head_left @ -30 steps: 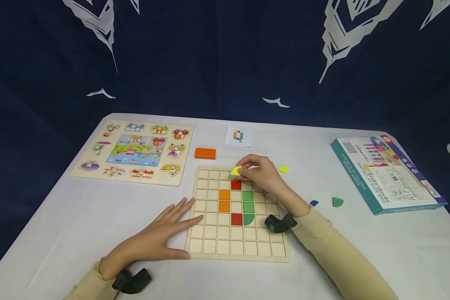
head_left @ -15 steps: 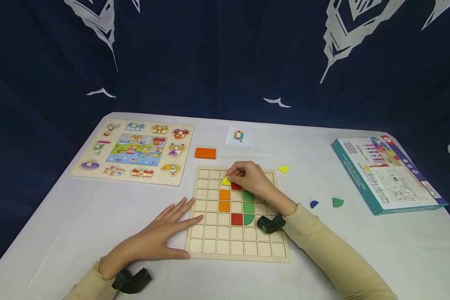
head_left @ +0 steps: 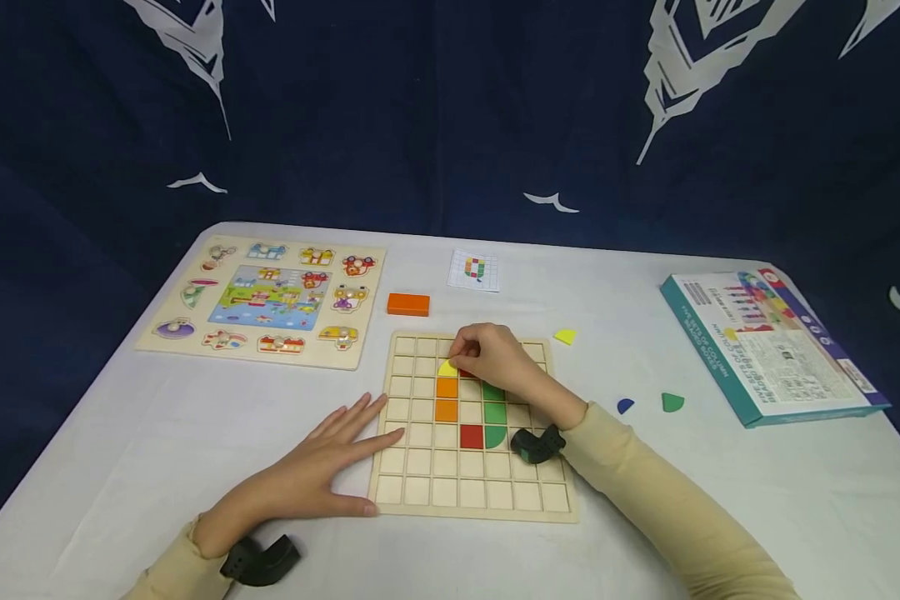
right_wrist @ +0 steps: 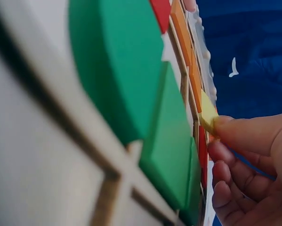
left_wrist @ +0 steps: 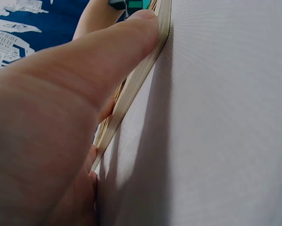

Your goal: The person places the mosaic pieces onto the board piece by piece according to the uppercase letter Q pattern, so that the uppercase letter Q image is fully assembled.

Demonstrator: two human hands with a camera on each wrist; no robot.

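Note:
My right hand [head_left: 495, 360] pinches a yellow quarter-round tile [head_left: 446, 368] between thumb and fingertips, in the cell just above two orange square tiles [head_left: 446, 399] on the wooden grid board [head_left: 446, 493]. In the right wrist view the yellow tile [right_wrist: 207, 110] stands tilted against the grid. A red tile [head_left: 467, 374] beside it is partly hidden by the fingers. Lower down lie a red square tile [head_left: 472, 437], green squares [head_left: 494, 412] and a green quarter-round tile [head_left: 495, 437]. My left hand [head_left: 315, 467] lies with fingers spread, its fingertips touching the board's left edge.
Loose yellow [head_left: 565, 337], blue [head_left: 626, 406] and green [head_left: 672, 402] pieces lie right of the board. Behind it are an orange block [head_left: 408, 305] and a pattern card [head_left: 474, 271]. A picture puzzle [head_left: 172, 350] lies back left, a box [head_left: 780, 346] at right.
My right hand has carried the yellow tile left and toward me, from the board's top row to the cell above the orange squares. The left hand stays in place.

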